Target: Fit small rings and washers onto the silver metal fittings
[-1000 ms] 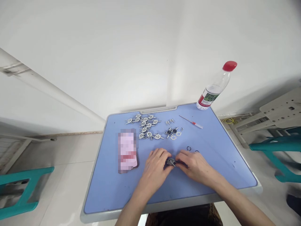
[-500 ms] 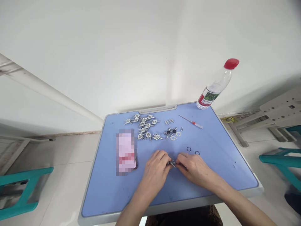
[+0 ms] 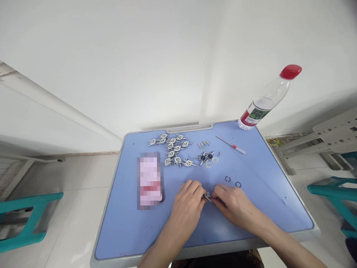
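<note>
Near the front of the blue table, my left hand (image 3: pixel 189 201) pinches a small metal valve (image 3: pixel 207 195) by its left side. A thin stem on the valve points down to the right. My right hand (image 3: pixel 234 203) is closed, its fingertips gripping the valve's right side; they hide part of it. Just beyond my right hand lie two dark rings (image 3: pixel 228 179). Farther back are two valve bodies with black discs (image 3: pixel 206 157), flat metal plates (image 3: pixel 214 160) and tiny screws (image 3: pixel 219 153). Several similar valves (image 3: pixel 177 149) sit in a cluster to the left.
A phone (image 3: pixel 150 178) with a blurred-out screen lies left on the table (image 3: pixel 122 230). A screwdriver (image 3: pixel 231 145) and two small metal levers (image 3: pixel 203 144) are toward the back. A red-capped bottle (image 3: pixel 259 109) stands at the back right corner. Green stools (image 3: pixel 36 212) flank the table.
The view has shifted slightly, so the bottle and right-side parts appear farther right. Both hands keep hold of the valve, which seems turned a little.
</note>
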`<state>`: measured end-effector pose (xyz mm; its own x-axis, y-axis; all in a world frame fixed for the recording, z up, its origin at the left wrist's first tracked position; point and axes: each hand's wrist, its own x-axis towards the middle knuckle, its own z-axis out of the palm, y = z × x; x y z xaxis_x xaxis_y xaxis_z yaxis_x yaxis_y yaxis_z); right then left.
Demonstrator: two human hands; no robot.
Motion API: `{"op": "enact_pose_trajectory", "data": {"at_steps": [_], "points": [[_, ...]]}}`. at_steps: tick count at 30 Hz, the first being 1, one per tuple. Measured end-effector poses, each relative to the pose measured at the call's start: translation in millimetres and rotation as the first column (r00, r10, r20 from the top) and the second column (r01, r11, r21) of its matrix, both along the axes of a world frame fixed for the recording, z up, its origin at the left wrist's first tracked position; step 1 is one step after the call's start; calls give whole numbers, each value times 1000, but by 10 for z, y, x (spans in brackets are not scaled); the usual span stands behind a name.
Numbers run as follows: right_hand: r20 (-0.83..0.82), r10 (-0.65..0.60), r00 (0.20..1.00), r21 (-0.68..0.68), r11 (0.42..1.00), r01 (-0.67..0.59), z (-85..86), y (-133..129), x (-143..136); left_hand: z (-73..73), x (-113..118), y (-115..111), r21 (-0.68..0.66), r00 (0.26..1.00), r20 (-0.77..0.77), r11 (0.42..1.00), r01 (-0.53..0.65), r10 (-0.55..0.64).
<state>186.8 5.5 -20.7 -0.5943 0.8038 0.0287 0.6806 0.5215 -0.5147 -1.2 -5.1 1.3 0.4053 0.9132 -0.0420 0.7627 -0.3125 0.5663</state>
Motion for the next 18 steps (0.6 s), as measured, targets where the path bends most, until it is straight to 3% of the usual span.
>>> {"op": "enact_pose_trajectory", "data": {"at_steps": [18], "points": [[10, -4, 1000, -23, 1000, 4, 3, -7, 15, 11, -16, 12, -71, 999, 48, 997, 27, -24]]}}
